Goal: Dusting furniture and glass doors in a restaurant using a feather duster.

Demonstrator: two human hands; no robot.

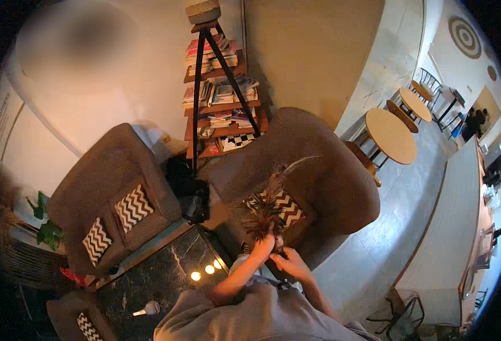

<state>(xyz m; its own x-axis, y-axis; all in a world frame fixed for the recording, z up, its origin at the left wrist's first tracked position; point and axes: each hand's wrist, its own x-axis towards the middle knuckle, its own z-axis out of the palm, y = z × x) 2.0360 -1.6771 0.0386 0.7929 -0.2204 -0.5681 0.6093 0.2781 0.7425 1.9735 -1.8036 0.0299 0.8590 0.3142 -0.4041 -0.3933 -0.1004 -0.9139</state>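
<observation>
In front of my body I hold a feather duster with brown feathers, its plume pointing away from me over the brown armchair. My left hand is closed around it just below the feathers. Close beside it, my right hand is bent with its fingers closed at the duster's lower end; the handle is mostly hidden by the hands. A zigzag-patterned cushion lies on the armchair seat, partly behind the feathers.
A dark marble-look table stands at the left with glowing round lights and a pale narrow-ended object. Beyond are a brown sofa and a bookshelf. Round wooden tables and a long counter are at the right.
</observation>
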